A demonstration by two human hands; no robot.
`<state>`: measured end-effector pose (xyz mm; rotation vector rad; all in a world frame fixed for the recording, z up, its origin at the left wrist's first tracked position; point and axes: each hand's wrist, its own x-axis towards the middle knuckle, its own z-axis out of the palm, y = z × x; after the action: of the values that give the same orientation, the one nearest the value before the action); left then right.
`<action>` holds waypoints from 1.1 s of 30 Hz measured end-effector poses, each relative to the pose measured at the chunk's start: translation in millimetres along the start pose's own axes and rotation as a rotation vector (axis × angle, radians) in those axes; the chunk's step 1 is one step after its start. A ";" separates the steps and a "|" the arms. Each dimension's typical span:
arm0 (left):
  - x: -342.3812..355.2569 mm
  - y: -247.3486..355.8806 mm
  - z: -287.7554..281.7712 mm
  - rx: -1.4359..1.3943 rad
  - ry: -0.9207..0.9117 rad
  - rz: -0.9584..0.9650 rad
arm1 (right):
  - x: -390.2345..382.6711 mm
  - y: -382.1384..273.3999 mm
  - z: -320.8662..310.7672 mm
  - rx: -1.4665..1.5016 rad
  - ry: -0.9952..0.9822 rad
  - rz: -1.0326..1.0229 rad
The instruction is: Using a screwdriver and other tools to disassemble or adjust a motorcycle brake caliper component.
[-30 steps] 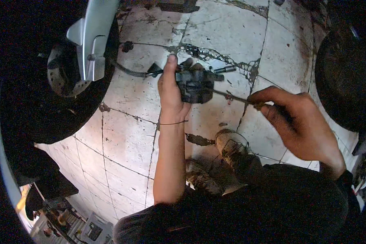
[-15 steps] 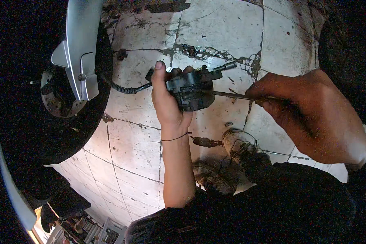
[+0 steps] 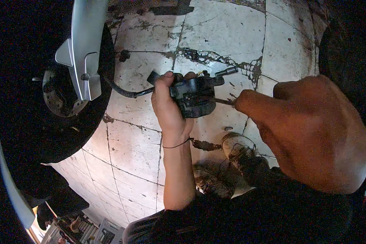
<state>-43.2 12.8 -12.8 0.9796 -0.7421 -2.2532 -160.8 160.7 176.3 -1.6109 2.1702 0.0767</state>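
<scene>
Head view: left hand (image 3: 166,107) upright on a raised forearm, thumb up, fingers curled round the black caliper (image 3: 196,91) above the tiled floor (image 3: 130,150). Right hand (image 3: 313,132) at right, back of hand up, fingers bunched, pinching a thin rod (image 3: 225,101) that met the caliper's right side. Counted—one caliper, one rod, one ribbed hose (image 3: 124,92), one wheel disc (image 3: 53,97), two shoes (image 3: 236,145).

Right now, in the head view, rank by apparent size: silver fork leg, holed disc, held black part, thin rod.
Largest: silver fork leg.
Next: black part and holed disc, too alike to rank; the fork leg partly covers the disc.
Smallest: thin rod, only a short stretch showing.
</scene>
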 end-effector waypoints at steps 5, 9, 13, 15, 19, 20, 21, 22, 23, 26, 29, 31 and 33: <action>-4.7 2.8 -0.9 0.014 0.018 -0.018 | 3.3 -20.4 0.9 -0.128 -0.053 0.026; -8.1 3.7 -2.5 0.012 0.048 -0.060 | 11.3 -34.9 -7.1 -0.245 -0.151 0.075; -6.0 -3.2 -14.0 -0.058 0.111 -0.028 | 31.4 -26.8 -29.6 0.120 -0.280 -0.009; -1.1 -8.9 -15.6 -0.046 0.082 -0.022 | 20.0 -30.1 -17.5 0.175 -0.112 0.080; 0.6 -4.6 -42.8 0.051 0.131 0.022 | 8.2 2.9 -8.6 0.285 0.015 -0.035; 1.1 -5.7 -40.6 0.047 0.124 0.019 | 5.0 4.9 -8.8 0.275 0.038 -0.032; 0.8 -5.5 -38.7 0.045 0.122 0.000 | 2.3 6.4 -8.2 0.267 0.060 -0.032; 0.2 -4.7 -38.3 0.045 0.124 -0.018 | 0.3 7.6 -6.7 0.262 0.082 -0.036; 2.1 -7.8 -33.7 0.037 0.110 -0.025 | -1.8 8.6 -9.1 0.247 0.105 -0.025; 2.5 -8.1 -29.0 0.009 0.076 -0.037 | -5.0 9.3 -8.8 0.502 0.031 0.040; 0.0 -5.8 -29.6 0.060 0.088 -0.005 | -5.3 12.7 2.6 0.481 0.023 -0.024; -1.6 -6.1 -32.2 0.086 0.065 0.017 | -4.2 12.2 9.6 0.433 -0.005 -0.013; 0.0 -8.4 -33.6 0.085 0.070 0.014 | -2.6 12.0 11.2 0.383 -0.032 0.001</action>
<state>-19.5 9.9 -37.9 1.0839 -0.8168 -2.1798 -167.7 170.2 164.6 -1.3788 2.0101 -0.2935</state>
